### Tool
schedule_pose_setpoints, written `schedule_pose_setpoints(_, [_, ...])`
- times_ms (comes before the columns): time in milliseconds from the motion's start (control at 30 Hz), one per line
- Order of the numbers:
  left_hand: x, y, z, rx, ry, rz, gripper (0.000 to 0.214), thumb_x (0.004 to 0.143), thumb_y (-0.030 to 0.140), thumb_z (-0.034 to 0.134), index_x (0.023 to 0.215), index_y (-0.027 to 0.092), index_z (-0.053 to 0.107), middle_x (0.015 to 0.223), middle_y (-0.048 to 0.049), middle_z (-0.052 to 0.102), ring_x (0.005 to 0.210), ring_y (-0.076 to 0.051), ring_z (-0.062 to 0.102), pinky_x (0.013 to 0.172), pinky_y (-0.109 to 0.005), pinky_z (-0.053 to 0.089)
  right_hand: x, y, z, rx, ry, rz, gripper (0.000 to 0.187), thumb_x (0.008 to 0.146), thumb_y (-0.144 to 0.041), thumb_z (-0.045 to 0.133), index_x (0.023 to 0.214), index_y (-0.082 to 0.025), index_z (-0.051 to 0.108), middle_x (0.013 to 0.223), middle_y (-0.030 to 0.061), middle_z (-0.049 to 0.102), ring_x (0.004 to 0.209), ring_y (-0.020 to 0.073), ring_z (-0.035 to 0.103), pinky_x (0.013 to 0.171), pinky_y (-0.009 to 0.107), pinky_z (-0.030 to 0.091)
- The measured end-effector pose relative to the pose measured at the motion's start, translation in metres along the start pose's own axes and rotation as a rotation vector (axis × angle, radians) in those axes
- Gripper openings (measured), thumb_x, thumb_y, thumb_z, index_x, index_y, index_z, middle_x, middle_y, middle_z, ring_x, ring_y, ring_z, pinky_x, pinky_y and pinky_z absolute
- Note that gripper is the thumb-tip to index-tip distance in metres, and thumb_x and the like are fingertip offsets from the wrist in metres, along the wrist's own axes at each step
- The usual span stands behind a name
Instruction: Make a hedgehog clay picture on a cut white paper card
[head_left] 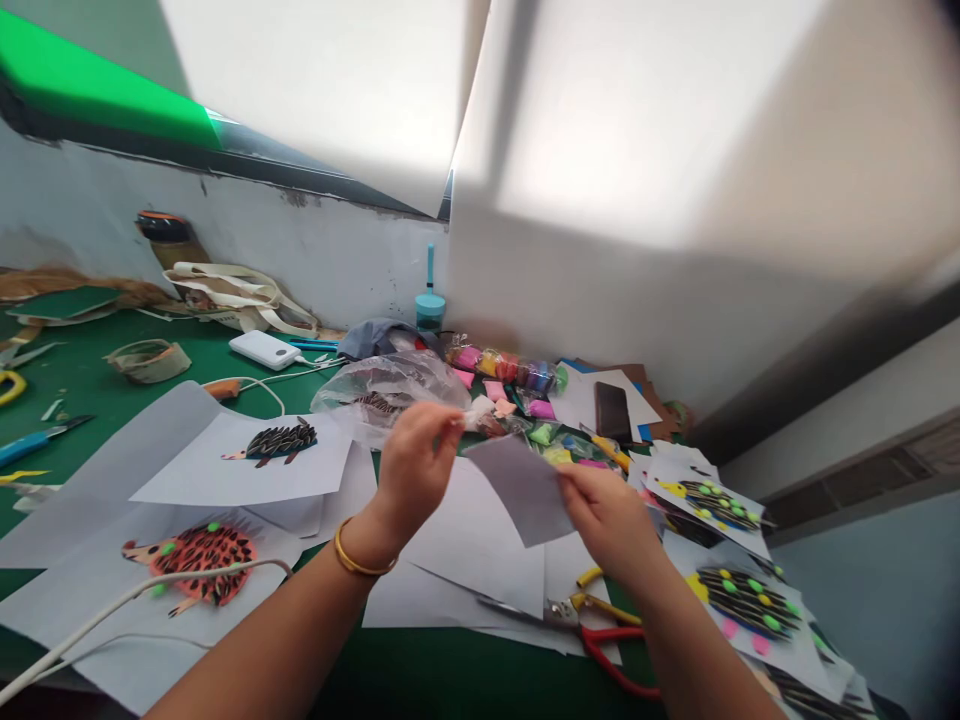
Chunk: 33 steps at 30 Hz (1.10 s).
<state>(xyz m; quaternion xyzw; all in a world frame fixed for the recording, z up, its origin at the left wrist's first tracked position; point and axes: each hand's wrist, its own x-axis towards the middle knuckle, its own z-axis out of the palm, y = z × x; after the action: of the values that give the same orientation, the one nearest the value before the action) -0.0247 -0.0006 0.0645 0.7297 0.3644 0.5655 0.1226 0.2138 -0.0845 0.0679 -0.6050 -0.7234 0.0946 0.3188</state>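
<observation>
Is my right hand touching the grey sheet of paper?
Touching. The head view shows the right hand pinching the edge of the grey sheet between its fingers.

Head camera looks forward and down, close over the green table (90, 385), seemingly tilted.

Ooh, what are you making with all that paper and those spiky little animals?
A person holds a small grey piece of paper up over a green table, pinched by the right hand, while the left hand pinches its upper corner. Around lie white sheets with hedgehog pictures: a dark one and an orange one. Red-handled pliers lie below the hands, and packets of coloured clay behind.
</observation>
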Motion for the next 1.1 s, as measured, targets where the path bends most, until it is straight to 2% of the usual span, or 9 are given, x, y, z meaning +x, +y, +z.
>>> schedule_pose_setpoints(67, [-0.004, -0.001, 0.005, -0.289, 0.059, -0.252, 0.038, 0.086, 0.033, 0.067, 0.122, 0.022, 0.060, 0.110, -0.0091, 0.065, 0.102, -0.021, 0.060, 0.090, -0.034, 0.048, -0.001, 0.002, 0.002, 0.198, 0.125, 0.136, 0.035, 0.098, -0.042, 0.045, 0.109, -0.021, 0.072, 0.096, 0.0056, 0.074, 0.086, 0.0235, 0.066, 0.071, 0.032, 0.048])
schedule_pose_setpoints(167, [-0.022, 0.014, 0.024, -0.845, -0.283, -0.576, 0.051, 0.079, 0.038, 0.074, 0.125, 0.020, 0.060, 0.122, -0.0126, 0.065, 0.112, -0.027, 0.060, 0.091, -0.035, 0.049, -0.003, -0.001, 0.010, 0.451, 0.202, 0.259, 0.040, 0.095, -0.049, 0.049, 0.112, -0.020, 0.071, 0.099, 0.0060, 0.073, 0.084, 0.0225, 0.066, 0.067, 0.030, 0.050])
schedule_pose_setpoints(233, [-0.036, 0.025, 0.039, -1.089, -0.392, -0.788, 0.046, 0.080, 0.038, 0.073, 0.120, 0.016, 0.064, 0.117, -0.0138, 0.069, 0.106, -0.028, 0.064, 0.089, -0.036, 0.050, -0.006, -0.003, 0.016, 0.551, 0.159, 0.280, 0.042, 0.095, -0.050, 0.049, 0.116, -0.019, 0.069, 0.102, 0.0075, 0.073, 0.086, 0.0233, 0.066, 0.068, 0.031, 0.052])
schedule_pose_setpoints(367, [-0.047, 0.018, 0.057, -1.147, -0.195, -1.094, 0.035, 0.076, 0.031, 0.076, 0.104, 0.012, 0.068, 0.101, -0.0127, 0.074, 0.089, -0.023, 0.069, 0.080, -0.032, 0.053, -0.023, 0.009, 0.016, 0.431, 0.020, 0.257, 0.043, 0.097, -0.044, 0.042, 0.129, -0.021, 0.062, 0.113, 0.0100, 0.068, 0.100, 0.0252, 0.062, 0.086, 0.037, 0.050])
schedule_pose_setpoints(467, [-0.044, -0.009, 0.059, -1.127, -0.045, -1.231, 0.033, 0.073, 0.024, 0.076, 0.104, 0.016, 0.067, 0.098, -0.0102, 0.075, 0.080, -0.021, 0.070, 0.075, -0.032, 0.055, -0.051, 0.029, 0.006, 0.062, -0.374, 0.220, 0.044, 0.087, -0.025, 0.050, 0.130, -0.028, 0.060, 0.112, 0.0081, 0.066, 0.101, 0.0251, 0.060, 0.090, 0.039, 0.048])
schedule_pose_setpoints(600, [-0.049, -0.032, 0.062, -1.111, -0.004, -1.249, 0.031, 0.074, 0.022, 0.073, 0.103, 0.015, 0.067, 0.097, -0.0103, 0.076, 0.078, -0.021, 0.071, 0.072, -0.031, 0.057, -0.082, 0.050, -0.001, -0.203, -0.633, 0.130, 0.063, 0.069, -0.006, 0.053, 0.125, -0.034, 0.063, 0.124, 0.0068, 0.057, 0.112, 0.0254, 0.054, 0.094, 0.036, 0.044])
schedule_pose_setpoints(733, [-0.057, -0.034, 0.066, -1.125, 0.016, -1.219, 0.031, 0.074, 0.023, 0.073, 0.103, 0.015, 0.066, 0.098, -0.0109, 0.076, 0.082, -0.022, 0.072, 0.074, -0.031, 0.058, -0.086, 0.058, 0.000, -0.349, -0.649, 0.153, 0.071, 0.068, -0.004, 0.053, 0.130, -0.037, 0.059, 0.123, 0.0077, 0.056, 0.112, 0.0258, 0.054, 0.091, 0.033, 0.044])
schedule_pose_setpoints(900, [-0.058, -0.033, 0.065, -1.144, 0.026, -1.213, 0.034, 0.073, 0.024, 0.075, 0.104, 0.015, 0.067, 0.101, -0.0114, 0.076, 0.084, -0.022, 0.072, 0.076, -0.032, 0.058, -0.083, 0.061, -0.005, -0.411, -0.727, 0.232, 0.059, 0.082, -0.015, 0.051, 0.137, -0.035, 0.055, 0.112, 0.0094, 0.061, 0.095, 0.0233, 0.062, 0.078, 0.029, 0.046])
schedule_pose_setpoints(1100, [-0.058, -0.032, 0.065, -1.142, 0.024, -1.197, 0.037, 0.071, 0.026, 0.078, 0.104, 0.014, 0.067, 0.100, -0.0114, 0.076, 0.082, -0.022, 0.072, 0.074, -0.032, 0.058, -0.101, 0.059, -0.010, -0.242, -0.683, 0.166, 0.080, 0.069, -0.006, 0.053, 0.142, -0.039, 0.049, 0.133, 0.0071, 0.058, 0.118, 0.0274, 0.056, 0.097, 0.035, 0.043])
